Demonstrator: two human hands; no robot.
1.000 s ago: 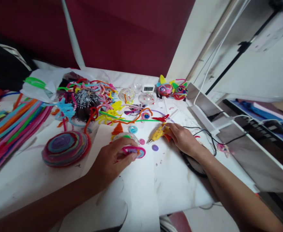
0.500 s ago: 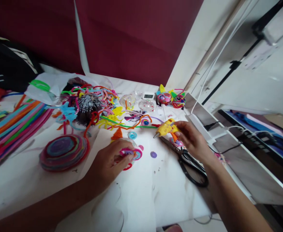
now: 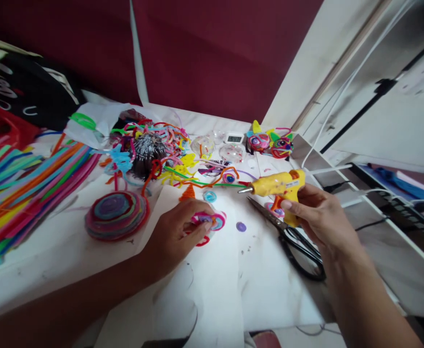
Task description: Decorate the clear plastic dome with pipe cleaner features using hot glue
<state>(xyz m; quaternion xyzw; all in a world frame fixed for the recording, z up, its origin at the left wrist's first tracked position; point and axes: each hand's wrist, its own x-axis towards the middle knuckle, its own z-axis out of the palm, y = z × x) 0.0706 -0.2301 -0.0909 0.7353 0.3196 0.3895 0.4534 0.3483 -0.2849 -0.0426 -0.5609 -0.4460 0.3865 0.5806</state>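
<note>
My right hand (image 3: 318, 217) is closed round the handle of a yellow glue gun (image 3: 279, 186), lifted above the table with its metal tip pointing left. My left hand (image 3: 177, 232) pinches a small pink and blue coiled pipe-cleaner piece (image 3: 213, 221) against the white paper (image 3: 212, 290). Black-handled scissors (image 3: 293, 239) lie on the paper just under my right hand. A small purple disc (image 3: 241, 226) and a blue ring (image 3: 209, 196) sit between the two hands.
A large multicoloured spiral disc (image 3: 116, 213) lies left of my left hand. Bundles of pipe cleaners (image 3: 26, 186) fill the left side, with a tangled pile (image 3: 150, 145) behind. Two decorated mask shapes (image 3: 270, 142), a small clock (image 3: 234, 138) and clear domes stand at the back. Cables run along the right.
My right hand has picked the glue gun up from the table and raised it to the right, uncovering the scissors. My left hand has kept its hold on the coiled piece.
</note>
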